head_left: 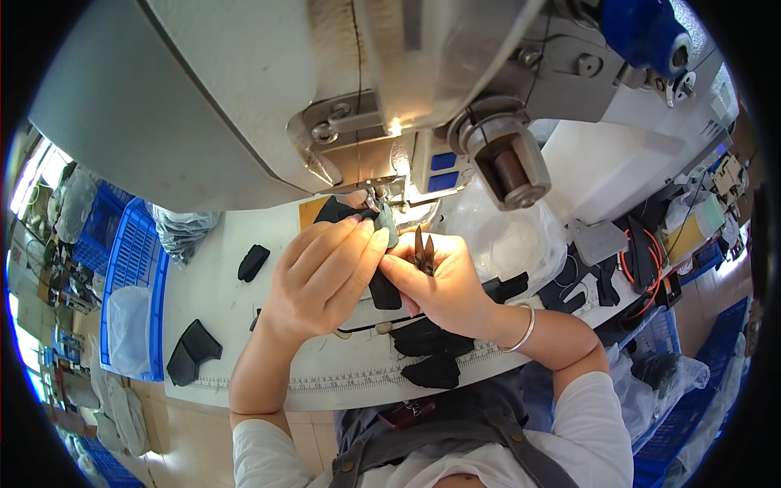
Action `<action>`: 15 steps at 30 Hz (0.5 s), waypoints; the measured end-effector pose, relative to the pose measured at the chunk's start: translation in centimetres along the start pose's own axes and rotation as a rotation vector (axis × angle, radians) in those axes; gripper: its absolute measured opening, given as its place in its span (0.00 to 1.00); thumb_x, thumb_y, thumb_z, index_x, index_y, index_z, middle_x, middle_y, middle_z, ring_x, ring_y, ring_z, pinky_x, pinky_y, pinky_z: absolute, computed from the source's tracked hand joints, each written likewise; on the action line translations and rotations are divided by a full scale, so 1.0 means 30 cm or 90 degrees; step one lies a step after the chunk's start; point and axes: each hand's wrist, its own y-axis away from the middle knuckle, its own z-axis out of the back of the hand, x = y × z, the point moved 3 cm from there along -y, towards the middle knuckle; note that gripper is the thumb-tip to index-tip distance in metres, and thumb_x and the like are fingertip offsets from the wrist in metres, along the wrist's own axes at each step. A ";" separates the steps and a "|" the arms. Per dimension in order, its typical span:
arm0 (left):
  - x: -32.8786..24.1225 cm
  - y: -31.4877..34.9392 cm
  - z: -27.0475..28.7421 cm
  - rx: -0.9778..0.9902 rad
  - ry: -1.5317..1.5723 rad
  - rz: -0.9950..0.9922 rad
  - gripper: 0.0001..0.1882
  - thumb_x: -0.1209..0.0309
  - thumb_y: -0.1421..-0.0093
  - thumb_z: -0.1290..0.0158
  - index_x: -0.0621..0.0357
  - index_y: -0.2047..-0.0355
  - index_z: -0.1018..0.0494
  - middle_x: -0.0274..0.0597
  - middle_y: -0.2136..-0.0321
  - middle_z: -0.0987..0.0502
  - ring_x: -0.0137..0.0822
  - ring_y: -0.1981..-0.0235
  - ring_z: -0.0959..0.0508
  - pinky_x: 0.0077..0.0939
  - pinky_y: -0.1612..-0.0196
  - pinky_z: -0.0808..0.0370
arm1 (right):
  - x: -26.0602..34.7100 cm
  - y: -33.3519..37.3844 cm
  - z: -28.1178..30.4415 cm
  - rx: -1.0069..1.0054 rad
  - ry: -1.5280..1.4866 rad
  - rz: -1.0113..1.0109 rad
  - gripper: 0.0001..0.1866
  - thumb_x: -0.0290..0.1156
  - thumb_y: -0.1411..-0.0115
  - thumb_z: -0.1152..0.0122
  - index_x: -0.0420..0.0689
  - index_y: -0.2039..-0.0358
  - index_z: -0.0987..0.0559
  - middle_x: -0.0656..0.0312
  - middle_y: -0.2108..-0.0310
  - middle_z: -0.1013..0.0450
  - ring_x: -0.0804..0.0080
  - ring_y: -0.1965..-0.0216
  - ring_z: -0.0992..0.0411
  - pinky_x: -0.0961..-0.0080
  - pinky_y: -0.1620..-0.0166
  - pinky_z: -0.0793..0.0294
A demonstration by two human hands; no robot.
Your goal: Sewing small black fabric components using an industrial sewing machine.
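Close in front of the needle area (pixel 373 198) of a sewing machine (pixel 244 114), my left hand (pixel 319 281) is closed in a pinch on a small black fabric piece (pixel 384 293). A grey-green bit (pixel 387 224) shows at the top of the piece, by the fingertips. My right hand (pixel 446 285) meets the left one there, thumb and fingers closed at the same piece. Dark thread snips (pixel 423 250) are tucked in the right hand, blades pointing up. The fingers partly cover the fabric, so its full shape is hidden.
Black cut pieces (pixel 194 351) lie on the white table (pixel 211 301), with others (pixel 431 370) near its ruler-marked front edge. A clear plastic bag (pixel 504 236) sits right of the hands. Blue baskets (pixel 130 301) stand left. A thread bobbin (pixel 512 167) hangs on the machine.
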 end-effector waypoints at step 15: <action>-0.002 0.003 0.004 0.002 0.035 0.010 0.15 0.77 0.62 0.47 0.67 0.70 0.27 0.45 0.71 0.26 0.41 0.70 0.25 0.30 0.70 0.26 | 0.001 0.007 -0.003 -0.005 -0.003 0.024 0.09 0.28 0.45 0.47 0.39 0.80 0.28 0.70 0.89 0.37 0.87 0.89 0.40 0.88 0.87 0.43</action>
